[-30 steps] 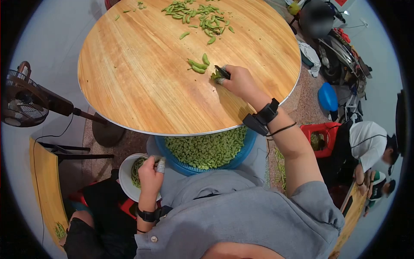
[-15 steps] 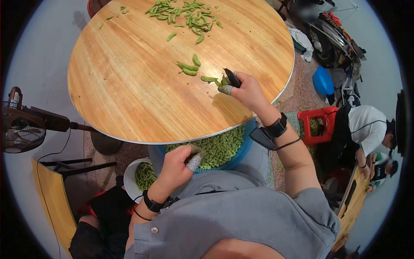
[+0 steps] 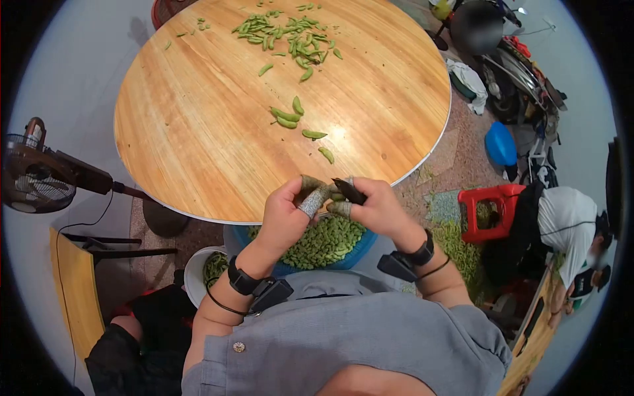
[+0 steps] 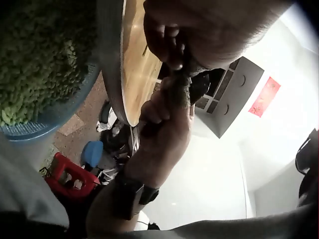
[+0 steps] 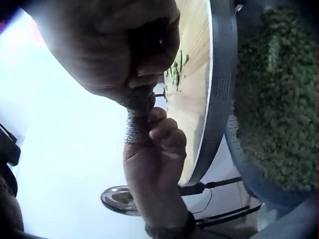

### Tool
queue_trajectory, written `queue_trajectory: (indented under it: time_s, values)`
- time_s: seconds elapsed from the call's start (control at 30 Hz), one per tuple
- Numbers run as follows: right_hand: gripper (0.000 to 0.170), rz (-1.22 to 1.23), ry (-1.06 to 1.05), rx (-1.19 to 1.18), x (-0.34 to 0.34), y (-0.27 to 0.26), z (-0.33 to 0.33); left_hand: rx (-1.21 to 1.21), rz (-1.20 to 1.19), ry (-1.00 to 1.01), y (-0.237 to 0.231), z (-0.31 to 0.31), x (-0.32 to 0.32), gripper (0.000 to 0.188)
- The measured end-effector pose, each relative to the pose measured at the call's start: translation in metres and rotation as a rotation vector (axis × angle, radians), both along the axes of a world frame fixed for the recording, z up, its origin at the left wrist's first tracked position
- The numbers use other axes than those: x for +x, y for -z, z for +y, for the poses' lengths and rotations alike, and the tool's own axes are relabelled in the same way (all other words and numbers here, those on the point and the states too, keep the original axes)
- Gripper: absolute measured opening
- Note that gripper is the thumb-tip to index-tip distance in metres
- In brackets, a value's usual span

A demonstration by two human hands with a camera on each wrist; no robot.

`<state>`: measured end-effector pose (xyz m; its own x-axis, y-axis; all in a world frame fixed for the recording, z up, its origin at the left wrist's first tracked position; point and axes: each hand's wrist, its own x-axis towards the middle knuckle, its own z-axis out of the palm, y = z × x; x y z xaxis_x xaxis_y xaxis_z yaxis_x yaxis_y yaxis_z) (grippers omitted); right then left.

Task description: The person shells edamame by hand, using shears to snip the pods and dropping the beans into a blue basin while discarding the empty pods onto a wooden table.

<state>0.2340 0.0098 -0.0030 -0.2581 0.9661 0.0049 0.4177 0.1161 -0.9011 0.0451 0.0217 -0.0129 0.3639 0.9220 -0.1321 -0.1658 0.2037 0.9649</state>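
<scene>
Both hands meet above the table's near edge in the head view. The left hand (image 3: 284,212), with wrapped thumb and forefinger, pinches a green pod (image 3: 336,197) that is mostly covered by fingers. On its other side, the right hand (image 3: 383,208) grips a dark, pointed object (image 3: 349,191) and touches the same pod with wrapped fingertips. Below them sits a blue basket (image 3: 371,245) of shelled green beans (image 3: 323,243). Two loose pods, a nearer one (image 3: 326,155) and another (image 3: 314,134), lie on the table beyond the hands. The wrist views show the fingertips meeting, in shadow.
The round wooden table (image 3: 198,132) bears a pod pile (image 3: 304,49) at its far side. A white bucket (image 3: 193,280) with pods stands at lower left, a fan (image 3: 39,171) at left. A red stool (image 3: 492,211), seated people and a blue basin (image 3: 500,144) are at right.
The right hand has drawn back from the tabletop toward the body, and the left hand has risen from beside the bucket to meet it. Two more pods lie separately on the table.
</scene>
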Motion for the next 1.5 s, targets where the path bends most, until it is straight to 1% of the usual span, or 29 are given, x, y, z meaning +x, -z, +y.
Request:
queue_trajectory:
  time_s: [0.03, 0.07, 0.13, 0.17, 0.23, 0.27, 0.33, 0.4, 0.47, 0.5, 0.57, 0.6, 0.67, 0.7, 0.77, 0.8, 0.87, 1.0, 1.07, 1.17, 1.3, 1.37, 1.4, 1.47, 1.5]
  values:
    - [0.022, 0.113, -0.006, -0.068, 0.001, 0.005, -0.004, -0.045, -0.021, 0.004, -0.002, -0.003, 0.0, 0.011]
    - [0.022, 0.119, -0.01, -0.069, -0.001, 0.001, -0.009, -0.046, -0.014, 0.0, -0.002, -0.007, 0.0, 0.011]
    - [0.021, 0.516, 0.017, -0.327, -0.007, -0.013, -0.02, -0.08, -0.124, 0.011, 0.001, -0.016, -0.001, 0.008]
    - [0.021, 0.52, 0.019, -0.335, -0.01, -0.01, -0.021, -0.089, -0.12, 0.01, 0.0, -0.02, -0.001, 0.008]
    - [0.019, 0.562, 0.106, -0.205, -0.012, 0.0, -0.023, -0.129, -0.105, -0.109, 0.0, -0.029, -0.001, 0.008]
    - [0.019, 0.561, 0.109, -0.221, -0.01, 0.004, -0.023, -0.144, -0.105, -0.111, 0.001, -0.033, -0.002, 0.008]
    - [0.017, 0.44, 0.054, -0.111, -0.006, 0.009, -0.022, -0.133, -0.054, -0.111, 0.003, -0.037, -0.007, 0.008]
    - [0.017, 0.428, 0.017, -0.108, -0.006, 0.009, -0.022, -0.196, -0.029, -0.09, 0.0, -0.041, -0.009, 0.008]
    - [0.017, 0.286, -0.03, -0.125, -0.006, 0.004, -0.022, 0.05, 0.127, 0.001, -0.001, -0.042, -0.008, 0.009]
    - [0.017, 0.287, -0.037, -0.13, -0.006, 0.006, -0.022, 0.045, 0.128, -0.006, 0.0, -0.042, -0.01, 0.009]
    - [0.022, 0.217, -0.044, -0.118, -0.008, 0.009, -0.022, -0.001, 0.104, 0.096, 0.004, -0.04, -0.015, 0.009]
    - [0.022, 0.22, -0.044, -0.124, -0.01, 0.007, -0.025, -0.007, 0.107, 0.096, 0.003, -0.04, -0.016, 0.009]
    - [0.028, 0.443, -0.017, -0.242, -0.014, -0.003, -0.035, -0.164, -0.01, 0.058, 0.001, -0.039, -0.018, 0.009]
    - [0.028, 0.445, -0.014, -0.246, -0.013, -0.004, -0.038, -0.168, -0.009, 0.061, 0.002, -0.039, -0.019, 0.009]
    - [0.038, 0.239, -0.125, -0.308, -0.009, -0.005, -0.044, -0.214, -0.005, -0.019, 0.003, -0.039, -0.021, 0.01]
    - [0.038, 0.239, -0.121, -0.311, -0.01, -0.004, -0.045, -0.218, -0.006, -0.015, 0.005, -0.039, -0.021, 0.01]
    - [0.043, 0.09, -0.163, -0.231, -0.01, -0.002, -0.047, -0.137, 0.001, -0.004, 0.009, -0.04, -0.021, 0.01]
    - [0.045, 0.171, -0.142, -0.263, -0.011, 0.005, -0.047, -0.145, 0.006, 0.006, 0.011, -0.043, -0.021, 0.01]
    - [0.045, 0.303, -0.132, -0.265, -0.016, 0.004, -0.048, -0.149, -0.025, -0.005, 0.011, -0.045, -0.023, 0.01]
    - [0.046, 0.361, -0.149, -0.247, -0.02, 0.005, -0.048, -0.126, 0.007, -0.042, 0.012, -0.045, -0.025, 0.01]
    - [0.046, 0.286, -0.179, -0.212, -0.02, 0.018, -0.047, -0.118, -0.024, -0.024, 0.011, -0.047, -0.026, 0.01]
    - [0.047, 0.334, -0.177, -0.173, -0.023, 0.02, -0.045, 0.069, 0.074, -0.063, 0.014, -0.048, -0.024, 0.008]
    - [0.047, 0.334, -0.176, -0.173, -0.024, 0.015, -0.045, 0.069, 0.073, -0.063, 0.015, -0.048, -0.025, 0.008]
    - [0.048, 0.477, -0.177, -0.448, -0.024, 0.001, -0.046, 0.694, 0.561, -0.116, 0.018, -0.047, -0.028, 0.008]
    - [0.048, 0.478, -0.174, -0.449, -0.023, 0.002, -0.046, 0.693, 0.56, -0.112, 0.019, -0.047, -0.028, 0.008]
